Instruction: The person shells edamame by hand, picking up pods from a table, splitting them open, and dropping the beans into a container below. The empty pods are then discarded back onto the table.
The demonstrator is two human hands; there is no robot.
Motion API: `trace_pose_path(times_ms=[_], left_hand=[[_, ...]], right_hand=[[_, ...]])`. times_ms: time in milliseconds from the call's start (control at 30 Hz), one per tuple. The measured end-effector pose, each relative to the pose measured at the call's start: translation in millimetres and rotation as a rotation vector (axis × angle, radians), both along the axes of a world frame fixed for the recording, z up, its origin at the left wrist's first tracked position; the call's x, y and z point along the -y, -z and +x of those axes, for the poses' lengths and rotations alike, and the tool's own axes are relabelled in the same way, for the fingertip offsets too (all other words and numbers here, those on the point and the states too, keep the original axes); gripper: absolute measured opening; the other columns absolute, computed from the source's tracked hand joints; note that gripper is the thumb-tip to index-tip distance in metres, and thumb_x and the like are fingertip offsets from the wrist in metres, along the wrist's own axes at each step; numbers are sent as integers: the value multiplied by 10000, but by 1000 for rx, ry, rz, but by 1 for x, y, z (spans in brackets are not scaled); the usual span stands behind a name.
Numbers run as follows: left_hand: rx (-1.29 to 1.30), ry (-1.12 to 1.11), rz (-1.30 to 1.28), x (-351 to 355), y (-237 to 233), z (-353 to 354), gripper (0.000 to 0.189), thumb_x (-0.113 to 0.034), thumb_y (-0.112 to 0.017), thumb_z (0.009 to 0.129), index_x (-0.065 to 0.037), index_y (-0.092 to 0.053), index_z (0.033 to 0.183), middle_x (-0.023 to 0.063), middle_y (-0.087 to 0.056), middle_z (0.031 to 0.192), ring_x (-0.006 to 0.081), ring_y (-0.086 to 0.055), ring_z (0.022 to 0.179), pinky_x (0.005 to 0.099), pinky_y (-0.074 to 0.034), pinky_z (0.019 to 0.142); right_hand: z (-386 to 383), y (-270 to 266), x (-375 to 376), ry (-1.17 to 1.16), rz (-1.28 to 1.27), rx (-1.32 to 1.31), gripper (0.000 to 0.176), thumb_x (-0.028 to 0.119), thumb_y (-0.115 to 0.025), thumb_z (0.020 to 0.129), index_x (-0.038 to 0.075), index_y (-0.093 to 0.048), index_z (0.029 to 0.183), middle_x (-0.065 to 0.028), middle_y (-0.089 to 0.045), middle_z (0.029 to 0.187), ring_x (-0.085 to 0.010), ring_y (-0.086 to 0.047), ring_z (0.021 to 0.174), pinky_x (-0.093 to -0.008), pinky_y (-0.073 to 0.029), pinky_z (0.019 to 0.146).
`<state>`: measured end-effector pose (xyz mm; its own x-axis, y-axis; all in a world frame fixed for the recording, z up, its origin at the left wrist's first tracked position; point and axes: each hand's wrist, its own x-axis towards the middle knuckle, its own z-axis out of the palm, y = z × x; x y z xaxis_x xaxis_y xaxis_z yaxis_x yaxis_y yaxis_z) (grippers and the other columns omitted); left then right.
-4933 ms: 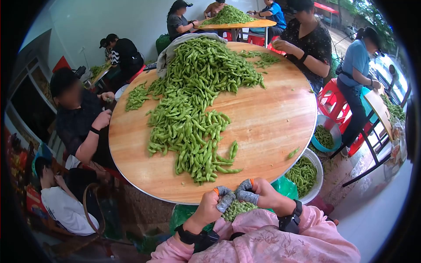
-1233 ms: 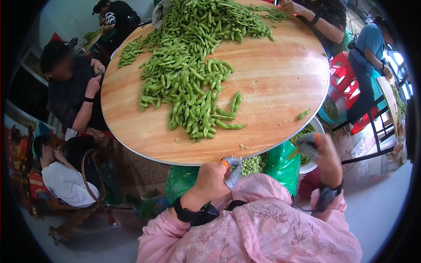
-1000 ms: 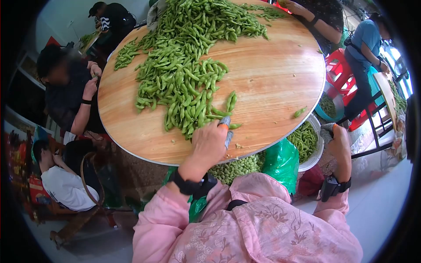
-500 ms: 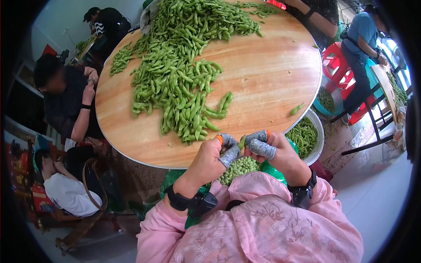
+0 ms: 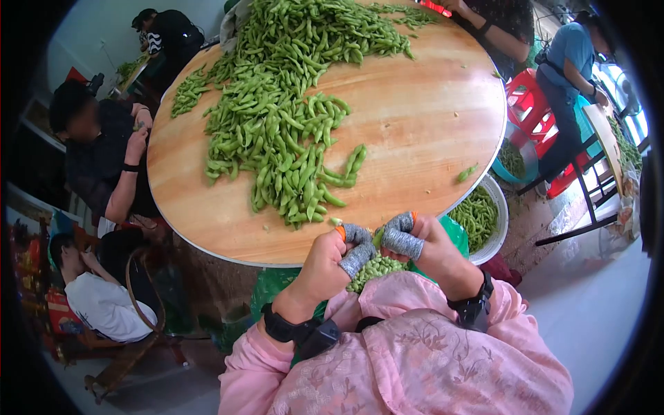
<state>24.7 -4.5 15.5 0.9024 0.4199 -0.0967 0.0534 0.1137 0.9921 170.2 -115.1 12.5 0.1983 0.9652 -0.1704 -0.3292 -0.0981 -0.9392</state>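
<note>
My left hand (image 5: 330, 254) and my right hand (image 5: 425, 243) meet just off the near edge of the table, with grey knitted sleeves on thumbs and forefingers. Pinched between their fingertips is a green edamame pod (image 5: 378, 237), mostly hidden by the fingers. A small pale green piece (image 5: 337, 221) shows beside the left forefinger. Directly below the hands, shelled beans (image 5: 377, 268) lie in a heap on green plastic (image 5: 266, 287) at my lap. Ahead on the round wooden table (image 5: 408, 138) spreads a large pile of whole edamame pods (image 5: 277, 124).
A white basket (image 5: 503, 225) of pods stands to the right below the table edge. One loose pod (image 5: 467, 173) lies near that edge. Other people sit left and right, beside red stools (image 5: 529, 100), a blue basin (image 5: 529, 162) and a small table (image 5: 605, 142).
Both hands have dipped slightly, still together at the pod. A pale green piece now shows by the left forefinger. The camera view has shifted a little.
</note>
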Motion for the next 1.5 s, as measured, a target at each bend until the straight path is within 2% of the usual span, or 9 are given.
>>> trace_pose_path(times_ms=[200,267,333,433,633,767,833,1333,1500], left_hand=[[15,-67,158,8,3,0,160,-25,-546,791,30,-504,934,54,-569,788,120,-552,720,241,-444,615],[-152,-131,1063,13,-9,1,192,-76,-605,727,-1,-537,890,120,-588,749,250,-583,673,303,-451,602],[-124,-153,1151,10,6,2,257,-117,-635,673,-1,-545,884,182,-579,723,354,-564,670,371,-449,575],[-54,-190,1027,17,16,0,169,-102,-601,726,-4,-547,852,146,-576,661,294,-570,590,347,-434,533],[118,-128,136,13,21,-10,101,-87,-477,852,-32,-535,791,-29,-478,628,37,-414,535,184,-334,473],[79,-142,-423,11,18,-15,79,2,-495,756,-1,-563,797,4,-531,644,69,-465,605,224,-399,540],[-6,-47,20,11,14,-16,92,-6,-498,752,8,-572,805,9,-546,678,68,-469,624,214,-405,566],[-241,89,739,14,-9,-20,290,-45,-557,711,-36,-557,1002,111,-535,650,230,-534,568,298,-424,553],[-254,-160,1394,-31,-6,8,203,-106,-594,699,-25,-575,885,109,-514,688,275,-529,642,354,-416,539]], right_hand=[[0,-7,-2,42,13,16,196,207,-562,826,14,-592,807,-6,-586,728,-58,-513,664,-192,-400,587],[-1,-1,-5,53,103,59,186,177,-547,834,-4,-593,819,-14,-593,751,-64,-518,691,-203,-412,608],[-4,1,-6,39,83,66,169,148,-547,833,-16,-586,826,-18,-591,750,-69,-518,689,-210,-417,618],[-5,-2,-2,11,134,-73,147,125,-554,826,-18,-584,843,-22,-594,761,-69,-520,695,-211,-418,618],[-7,14,-2,-9,200,-68,128,97,-586,799,-21,-575,848,-22,-592,765,-80,-523,697,-212,-420,622],[-4,15,-1,-77,247,-45,119,87,-593,793,-17,-580,848,-7,-586,758,-70,-511,682,-215,-419,610],[-2,10,2,-121,201,38,109,76,-586,792,-19,-580,844,-5,-582,747,-63,-500,674,-217,-415,604],[52,13,51,6,-26,758,146,19,-578,723,-36,-583,857,-91,-603,680,-105,-537,614,-261,-441,568],[100,-8,93,269,-526,1240,149,-46,-547,629,-78,-546,774,-249,-470,611,-391,-425,559,-355,-386,512]])
